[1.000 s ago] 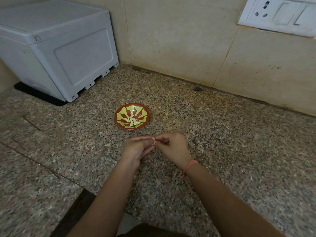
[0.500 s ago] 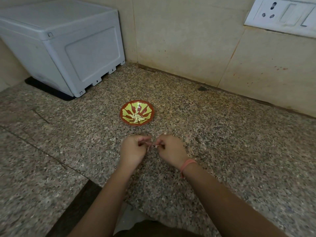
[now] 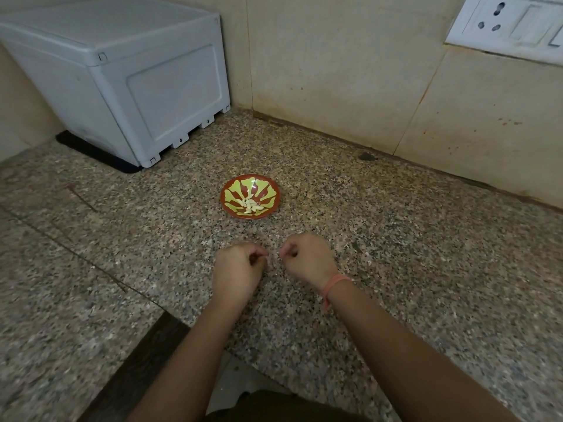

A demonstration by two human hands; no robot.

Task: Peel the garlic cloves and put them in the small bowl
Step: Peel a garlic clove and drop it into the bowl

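The small bowl [image 3: 231,190], red-brown with yellow-green rays, sits just left of the frame's centre. Peeled garlic cloves [image 3: 250,205] lie flat in a loose heap at its bottom and near side. Their long axes point several ways, and they are too small to read singly.

Below the bowl, apart from it, the left hand [image 3: 239,271] hovers over the counter [image 3: 426,254]. Its grip is narrow, thumb against curled fingertips. Just to its right, not touching it, the right hand [image 3: 307,260] has the same narrow grip, and a pink thread band [image 3: 333,284] circles its wrist. I cannot tell whether either grip holds a clove or a bit of skin. Nothing stands between the hands and the bowl.

In the upper left a grey plastic box [image 3: 128,77] stands on a black mat [image 3: 91,152], well apart from the bowl. A white socket plate [image 3: 511,22] is fixed on the wall at the upper right.

The counter is speckled brown granite with a seam running across its left part. Beige tiles [image 3: 335,71] back it.
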